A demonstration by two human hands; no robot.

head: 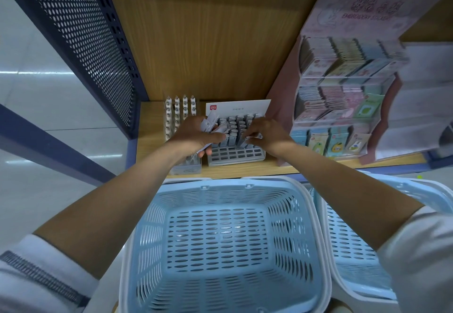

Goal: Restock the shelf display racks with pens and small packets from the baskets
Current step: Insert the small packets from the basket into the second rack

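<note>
My left hand [196,135] grips a bundle of grey-white pens [211,123] just left of a grey slotted pen rack [235,154] on the wooden shelf. My right hand [267,132] pinches one pen [253,137] over the rack's middle rows, where several pens stand in slots. The rack's front rows of slots hold nothing. A second rack of white pens [177,111] stands further left. Below my arms sits a light blue basket [147,227] with nothing visible inside.
A pink tiered display of small packets [343,97] stands at the right of the shelf. A second blue basket [348,258] sits at the lower right. A dark perforated metal panel [85,38] walls the shelf's left side. A small box [185,169] lies under my left wrist.
</note>
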